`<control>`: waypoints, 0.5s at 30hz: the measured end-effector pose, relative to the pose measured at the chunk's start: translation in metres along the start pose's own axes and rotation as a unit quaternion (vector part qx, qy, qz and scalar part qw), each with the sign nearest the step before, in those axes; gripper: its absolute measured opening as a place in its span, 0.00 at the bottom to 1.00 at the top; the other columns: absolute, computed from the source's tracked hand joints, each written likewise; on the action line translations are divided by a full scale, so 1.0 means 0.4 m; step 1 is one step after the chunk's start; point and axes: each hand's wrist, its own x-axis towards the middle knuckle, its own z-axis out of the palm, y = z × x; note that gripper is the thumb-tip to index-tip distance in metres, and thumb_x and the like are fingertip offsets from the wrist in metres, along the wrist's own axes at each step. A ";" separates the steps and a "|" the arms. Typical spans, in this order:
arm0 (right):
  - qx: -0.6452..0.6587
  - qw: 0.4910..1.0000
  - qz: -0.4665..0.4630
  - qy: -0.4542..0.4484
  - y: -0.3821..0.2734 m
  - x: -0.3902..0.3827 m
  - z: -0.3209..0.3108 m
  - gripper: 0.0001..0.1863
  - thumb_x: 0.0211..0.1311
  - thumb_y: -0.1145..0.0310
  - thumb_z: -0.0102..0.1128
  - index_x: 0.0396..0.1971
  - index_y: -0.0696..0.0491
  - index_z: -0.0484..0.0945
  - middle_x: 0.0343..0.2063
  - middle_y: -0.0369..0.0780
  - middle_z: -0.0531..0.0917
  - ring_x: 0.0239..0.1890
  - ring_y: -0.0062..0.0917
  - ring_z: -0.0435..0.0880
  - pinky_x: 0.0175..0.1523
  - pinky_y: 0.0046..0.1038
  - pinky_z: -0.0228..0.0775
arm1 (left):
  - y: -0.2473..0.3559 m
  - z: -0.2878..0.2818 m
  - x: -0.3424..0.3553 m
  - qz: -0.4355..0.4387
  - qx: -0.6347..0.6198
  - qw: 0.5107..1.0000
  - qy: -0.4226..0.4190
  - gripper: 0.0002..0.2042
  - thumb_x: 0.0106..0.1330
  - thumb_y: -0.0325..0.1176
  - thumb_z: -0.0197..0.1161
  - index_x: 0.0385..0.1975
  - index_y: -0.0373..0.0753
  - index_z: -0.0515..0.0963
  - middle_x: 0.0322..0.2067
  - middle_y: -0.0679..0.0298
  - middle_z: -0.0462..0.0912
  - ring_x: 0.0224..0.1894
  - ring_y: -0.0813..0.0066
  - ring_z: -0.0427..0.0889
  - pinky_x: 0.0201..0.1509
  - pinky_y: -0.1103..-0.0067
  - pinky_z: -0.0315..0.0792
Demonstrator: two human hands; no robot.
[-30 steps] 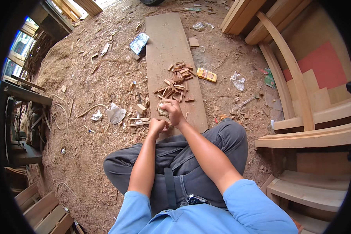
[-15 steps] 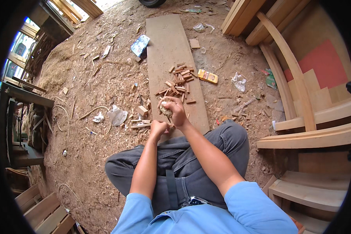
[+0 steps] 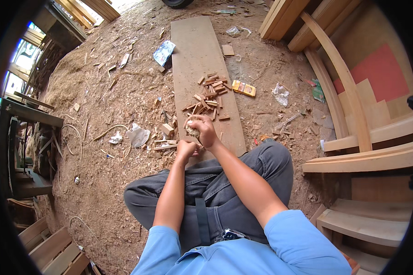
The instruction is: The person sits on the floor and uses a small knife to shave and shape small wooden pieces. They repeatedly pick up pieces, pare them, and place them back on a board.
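Rough tan lump (image 3: 192,132), approx. round, in R hand (image 3: 206,131).

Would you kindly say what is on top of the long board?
A loose pile of small wood pieces lies on the board. The surface beneath the pile and behind the right hand is covered.

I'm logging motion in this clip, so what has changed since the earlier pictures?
Very little. The right hand seems to have edged slightly forward; its grip on the rough pale lump stays. Nothing is visibly taken up or let go; what the left hand may hold is too small to tell. The pile of wooden pieces, the board under it and the yellow packet lie as before.
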 end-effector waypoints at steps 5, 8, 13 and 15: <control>-0.022 0.997 0.041 0.058 -0.017 -0.002 -0.003 0.13 0.54 0.68 0.51 0.28 0.62 0.80 0.27 0.38 0.82 0.31 0.19 0.79 0.42 0.20 0.70 | -0.013 0.000 0.014 -0.005 -0.002 1.000 -0.006 0.08 0.57 0.22 0.56 0.27 0.30 0.83 0.23 0.59 0.83 0.22 0.74 0.81 0.25 0.80 0.78; -0.010 0.999 0.019 0.045 -0.018 -0.003 0.001 0.12 0.54 0.69 0.52 0.29 0.62 0.81 0.27 0.38 0.83 0.31 0.19 0.78 0.42 0.19 0.69 | -0.015 -0.003 0.021 -0.003 0.003 1.000 -0.011 0.05 0.54 0.21 0.60 0.26 0.29 0.83 0.23 0.59 0.83 0.21 0.74 0.80 0.24 0.81 0.78; -0.018 0.998 0.057 0.009 -0.010 -0.009 0.006 0.12 0.54 0.68 0.54 0.29 0.61 0.81 0.26 0.37 0.83 0.30 0.17 0.78 0.40 0.20 0.69 | -0.007 -0.001 0.007 -0.009 -0.029 0.999 0.016 0.04 0.54 0.21 0.61 0.26 0.28 0.82 0.23 0.58 0.83 0.20 0.73 0.80 0.24 0.81 0.77; -0.047 0.996 0.071 0.001 -0.009 -0.006 0.001 0.11 0.55 0.69 0.54 0.29 0.61 0.81 0.26 0.37 0.83 0.30 0.17 0.78 0.39 0.21 0.69 | -0.002 0.000 0.003 -0.018 -0.031 0.999 0.011 0.05 0.55 0.21 0.60 0.25 0.27 0.82 0.23 0.57 0.83 0.21 0.72 0.81 0.24 0.80 0.78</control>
